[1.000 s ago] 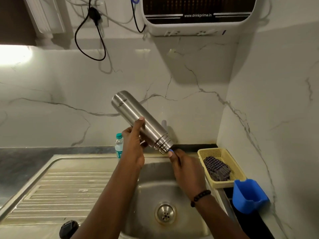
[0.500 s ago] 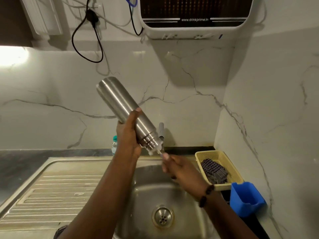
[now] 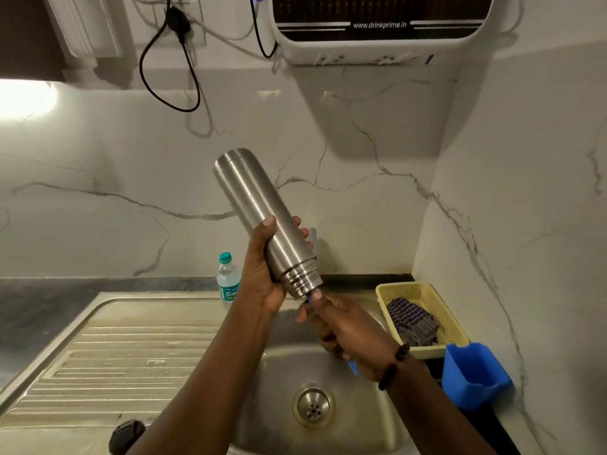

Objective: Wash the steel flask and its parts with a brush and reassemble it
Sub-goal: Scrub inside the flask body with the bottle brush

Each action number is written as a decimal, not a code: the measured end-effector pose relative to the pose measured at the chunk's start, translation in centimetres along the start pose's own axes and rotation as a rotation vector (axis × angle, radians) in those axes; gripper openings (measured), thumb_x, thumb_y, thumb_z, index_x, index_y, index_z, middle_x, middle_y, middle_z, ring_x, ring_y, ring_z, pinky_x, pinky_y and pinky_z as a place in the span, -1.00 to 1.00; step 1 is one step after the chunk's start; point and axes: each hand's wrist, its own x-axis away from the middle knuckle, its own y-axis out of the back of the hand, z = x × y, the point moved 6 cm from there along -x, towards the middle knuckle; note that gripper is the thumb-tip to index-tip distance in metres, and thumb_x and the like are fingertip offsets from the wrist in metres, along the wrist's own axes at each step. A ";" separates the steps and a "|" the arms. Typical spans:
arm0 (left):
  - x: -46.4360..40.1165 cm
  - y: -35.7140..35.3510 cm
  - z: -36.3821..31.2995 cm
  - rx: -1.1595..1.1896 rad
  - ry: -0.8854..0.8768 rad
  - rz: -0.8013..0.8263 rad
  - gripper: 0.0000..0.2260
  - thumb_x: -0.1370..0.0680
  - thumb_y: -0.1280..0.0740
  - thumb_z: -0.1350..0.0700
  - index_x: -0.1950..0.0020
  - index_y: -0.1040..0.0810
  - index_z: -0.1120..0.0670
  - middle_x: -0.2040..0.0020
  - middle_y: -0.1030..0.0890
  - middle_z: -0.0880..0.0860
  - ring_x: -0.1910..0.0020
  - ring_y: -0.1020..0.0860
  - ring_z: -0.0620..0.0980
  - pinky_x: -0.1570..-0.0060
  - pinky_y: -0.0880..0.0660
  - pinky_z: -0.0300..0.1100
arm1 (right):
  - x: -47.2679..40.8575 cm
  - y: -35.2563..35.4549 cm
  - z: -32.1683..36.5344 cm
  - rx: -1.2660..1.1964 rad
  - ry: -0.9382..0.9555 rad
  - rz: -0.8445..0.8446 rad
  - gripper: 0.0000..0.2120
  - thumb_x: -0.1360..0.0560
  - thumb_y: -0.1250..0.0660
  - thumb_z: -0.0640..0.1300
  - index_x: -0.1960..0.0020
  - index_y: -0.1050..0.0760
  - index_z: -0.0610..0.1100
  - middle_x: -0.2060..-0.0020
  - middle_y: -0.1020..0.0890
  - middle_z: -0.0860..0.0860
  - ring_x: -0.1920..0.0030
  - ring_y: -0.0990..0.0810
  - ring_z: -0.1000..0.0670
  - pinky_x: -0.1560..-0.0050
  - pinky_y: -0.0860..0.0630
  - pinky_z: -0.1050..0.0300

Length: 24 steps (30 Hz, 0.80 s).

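The steel flask (image 3: 259, 211) is held tilted above the sink, base up to the left, threaded open mouth down to the right. My left hand (image 3: 262, 274) grips its lower body near the threads. My right hand (image 3: 341, 326) sits just below the mouth, closed around a blue-handled brush (image 3: 353, 367); a bit of blue shows at the flask mouth and the brush head is hidden inside the flask. A dark round part (image 3: 126, 436), perhaps the flask's cap, lies on the drainboard at the bottom edge.
The steel sink (image 3: 285, 418) with its drain lies below the hands, and a ribbed drainboard (image 3: 131, 353) is to the left. A small plastic water bottle (image 3: 227, 277) stands behind the sink. A yellow basket (image 3: 437, 300) with a checked cloth and a blue holder (image 3: 473, 376) sit right.
The flask rose up and left, then came back down and right. My right hand has stayed at the mouth, working the brush in and out.
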 end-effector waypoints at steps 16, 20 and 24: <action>-0.8 3.2 -2.5 -0.044 -0.083 -0.412 -0.37 -0.36 -0.54 0.04 -0.36 -0.41 0.12 -0.10 -0.62 0.14 -0.01 -0.64 0.09 0.09 -0.63 0.02 | 0.9 2.8 -2.9 0.613 0.185 -0.441 -0.58 -0.59 -0.01 0.28 0.15 -0.56 0.13 0.24 -0.63 0.18 0.17 -0.58 0.22 0.15 -0.47 0.32; -0.2 2.8 -0.6 -0.032 -0.050 -0.305 -0.41 -0.42 -0.48 0.03 -0.39 -0.42 0.17 0.00 -0.64 0.13 0.06 -0.65 0.07 0.12 -0.64 0.01 | -0.1 2.2 -2.0 0.517 0.159 -0.344 -0.54 -0.62 -0.03 0.24 0.15 -0.59 0.03 0.31 -0.61 0.02 0.30 -0.55 0.13 0.21 -0.49 0.34; -1.0 3.0 -2.4 0.014 -0.109 -0.205 -0.18 -0.26 -0.58 -0.06 -0.43 -0.40 0.21 -0.06 -0.60 0.17 0.02 -0.63 0.10 -0.04 -0.61 0.10 | 0.4 2.6 -2.0 0.414 0.131 -0.195 -0.53 -0.63 -0.06 0.21 0.13 -0.60 -0.03 0.40 -0.54 0.06 0.37 -0.45 0.18 0.25 -0.39 0.22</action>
